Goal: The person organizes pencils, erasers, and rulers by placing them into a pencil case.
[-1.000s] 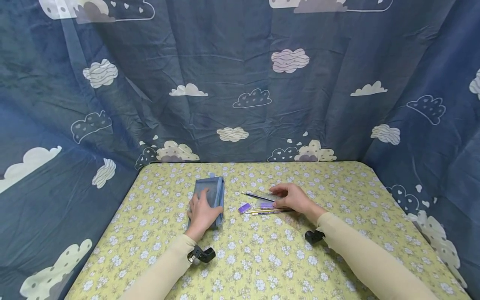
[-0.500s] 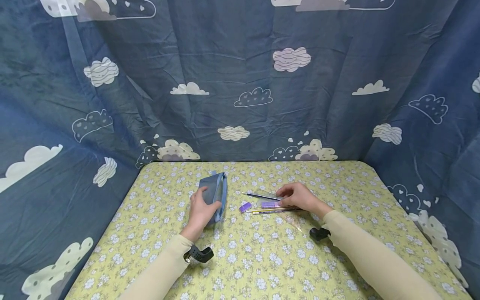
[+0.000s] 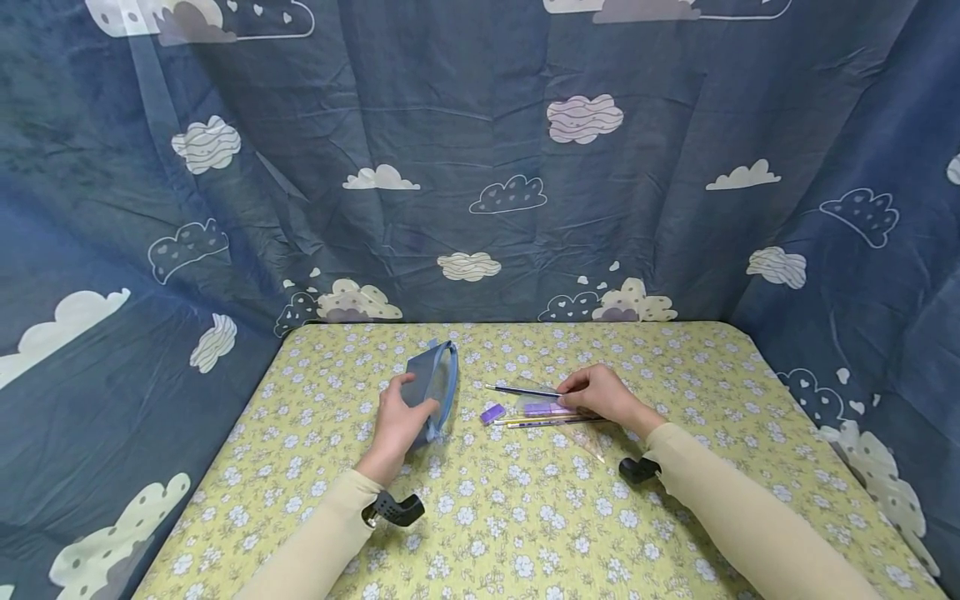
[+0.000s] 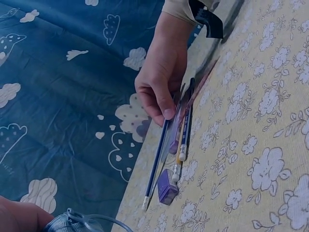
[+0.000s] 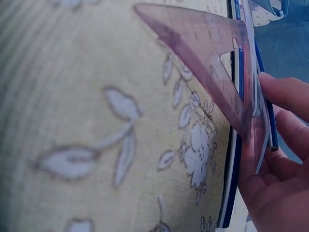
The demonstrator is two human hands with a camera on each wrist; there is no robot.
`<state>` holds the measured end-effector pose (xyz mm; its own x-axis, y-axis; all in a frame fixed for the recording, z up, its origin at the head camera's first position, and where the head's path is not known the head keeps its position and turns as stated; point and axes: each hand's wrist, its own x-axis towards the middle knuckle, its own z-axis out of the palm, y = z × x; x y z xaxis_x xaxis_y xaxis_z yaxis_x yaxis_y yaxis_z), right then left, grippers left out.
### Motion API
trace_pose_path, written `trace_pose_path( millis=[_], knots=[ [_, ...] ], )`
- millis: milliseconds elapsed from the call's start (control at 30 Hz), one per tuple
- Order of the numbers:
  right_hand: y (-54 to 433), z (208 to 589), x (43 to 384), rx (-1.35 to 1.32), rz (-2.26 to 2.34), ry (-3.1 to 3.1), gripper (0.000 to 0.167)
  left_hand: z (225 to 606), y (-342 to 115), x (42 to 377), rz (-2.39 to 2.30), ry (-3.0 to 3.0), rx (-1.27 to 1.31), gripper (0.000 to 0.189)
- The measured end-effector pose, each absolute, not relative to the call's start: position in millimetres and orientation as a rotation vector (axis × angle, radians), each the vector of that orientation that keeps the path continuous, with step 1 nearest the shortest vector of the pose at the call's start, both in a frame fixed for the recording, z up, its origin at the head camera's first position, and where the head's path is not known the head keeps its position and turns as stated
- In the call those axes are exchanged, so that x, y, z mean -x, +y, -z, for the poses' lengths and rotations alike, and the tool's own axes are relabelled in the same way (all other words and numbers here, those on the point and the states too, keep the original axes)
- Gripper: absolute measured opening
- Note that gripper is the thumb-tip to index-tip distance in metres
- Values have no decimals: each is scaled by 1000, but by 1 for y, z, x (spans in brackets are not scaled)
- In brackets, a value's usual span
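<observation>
Deep blue fabric printed with pale clouds makes a curtain (image 3: 82,225) that begins at the left edge, runs behind the bench (image 3: 300,417) and comes round to the far right. Yellow cloth with white flowers covers the bench. From the left, a cream sleeve (image 3: 307,537) ends near a black wrist strap (image 3: 401,510); beyond it the left hand (image 3: 393,429) grips a blue pouch (image 3: 422,367), thumb by the opening and fingers over the left side. The pouch sits tilted on the bench, left of the stationery, its long mouth gaping to the right.

Near it on the right lies a purple eraser (image 3: 492,413). Next come a dark blue pencil (image 3: 521,390), slanting back under the right hand (image 3: 606,396), and a second purple block (image 3: 537,409), partly pale. Nearer the person, two pencils (image 3: 528,423) lie side by side, touching or almost so. The right hand pinches a clear plastic piece (image 5: 261,140) between thumb and fingers, with the dark blue pencil against it; whether it grips that pencil too, I cannot tell. A pink see-through set square (image 5: 193,43) lies just beside this hand, one corner toward the person.
</observation>
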<state>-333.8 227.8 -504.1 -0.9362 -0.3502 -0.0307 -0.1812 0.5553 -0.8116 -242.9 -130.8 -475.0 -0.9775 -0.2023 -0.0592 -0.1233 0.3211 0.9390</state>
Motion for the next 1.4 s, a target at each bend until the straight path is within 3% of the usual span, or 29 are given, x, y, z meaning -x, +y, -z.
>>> trace_pose_path(
  millis=[600, 1000, 1400],
  knots=[
    [226, 502, 331, 394, 1216, 2788, 6, 471, -136, 245, 1854, -2407, -327, 43],
    [230, 485, 327, 618, 960, 2850, 5, 467, -137, 243, 2024, -2344, -290, 45],
    [242, 478, 328, 549, 1103, 2689, 10, 464, -140, 241, 2166, -2283, -325, 36]
  ],
)
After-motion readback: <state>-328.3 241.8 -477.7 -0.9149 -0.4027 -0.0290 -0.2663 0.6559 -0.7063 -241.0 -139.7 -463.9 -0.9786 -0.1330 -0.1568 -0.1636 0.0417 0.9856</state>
